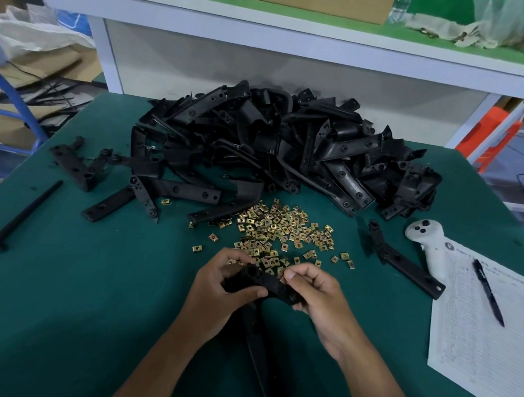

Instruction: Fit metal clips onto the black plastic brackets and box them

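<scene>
Head view: left hand grips the bracket at its top end, long arm running down toward the person. Right hand pinches a clip against that same end, clip pile just beyond.

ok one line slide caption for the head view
Both hands hold a black bracket beside loose metal clips.
</scene>
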A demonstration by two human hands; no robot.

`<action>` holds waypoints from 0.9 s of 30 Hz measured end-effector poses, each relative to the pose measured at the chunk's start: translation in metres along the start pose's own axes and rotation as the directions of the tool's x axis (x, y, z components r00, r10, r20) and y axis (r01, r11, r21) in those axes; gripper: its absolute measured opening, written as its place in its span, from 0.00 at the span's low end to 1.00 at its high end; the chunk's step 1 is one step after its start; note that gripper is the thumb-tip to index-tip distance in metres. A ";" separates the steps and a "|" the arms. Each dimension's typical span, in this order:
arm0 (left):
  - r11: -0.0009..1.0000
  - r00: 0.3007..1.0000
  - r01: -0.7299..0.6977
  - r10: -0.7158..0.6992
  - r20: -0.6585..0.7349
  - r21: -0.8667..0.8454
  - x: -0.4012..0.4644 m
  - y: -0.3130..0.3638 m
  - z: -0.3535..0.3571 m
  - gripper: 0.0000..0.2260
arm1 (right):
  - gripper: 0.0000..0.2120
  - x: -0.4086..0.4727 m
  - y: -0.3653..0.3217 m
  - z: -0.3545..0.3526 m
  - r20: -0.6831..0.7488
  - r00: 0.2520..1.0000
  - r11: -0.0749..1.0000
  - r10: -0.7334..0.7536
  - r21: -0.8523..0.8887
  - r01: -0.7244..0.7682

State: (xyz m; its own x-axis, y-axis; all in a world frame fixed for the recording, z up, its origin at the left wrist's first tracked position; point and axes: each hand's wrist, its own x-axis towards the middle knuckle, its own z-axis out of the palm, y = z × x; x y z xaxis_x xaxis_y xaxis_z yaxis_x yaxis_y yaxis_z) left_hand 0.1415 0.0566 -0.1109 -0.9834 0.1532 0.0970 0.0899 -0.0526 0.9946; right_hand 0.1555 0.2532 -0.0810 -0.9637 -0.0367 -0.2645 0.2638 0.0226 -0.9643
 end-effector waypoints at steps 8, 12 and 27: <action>1.000 1.000 0.003 -0.003 -0.002 -0.003 0.000 -0.001 -0.001 0.23 | 0.06 0.000 -0.001 -0.002 0.022 1.000 1.000 -0.006 -0.025 0.006; 1.000 1.000 0.002 -0.002 -0.014 -0.011 -0.001 0.001 -0.001 0.23 | 0.05 0.001 -0.003 -0.004 0.041 0.999 0.999 0.007 -0.040 -0.005; 0.996 0.999 0.044 -0.043 0.010 -0.077 0.000 0.007 -0.004 0.20 | 0.09 -0.002 -0.019 -0.010 0.116 0.993 0.993 -0.023 -0.114 0.036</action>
State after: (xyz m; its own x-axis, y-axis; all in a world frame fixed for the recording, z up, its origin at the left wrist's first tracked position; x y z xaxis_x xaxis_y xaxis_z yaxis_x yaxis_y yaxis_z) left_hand 0.1415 0.0525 -0.1038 -0.9848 0.1649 0.0543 0.0344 -0.1212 0.9920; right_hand 0.1516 0.2626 -0.0622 -0.9583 -0.1524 -0.2417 0.2221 0.1348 -0.9657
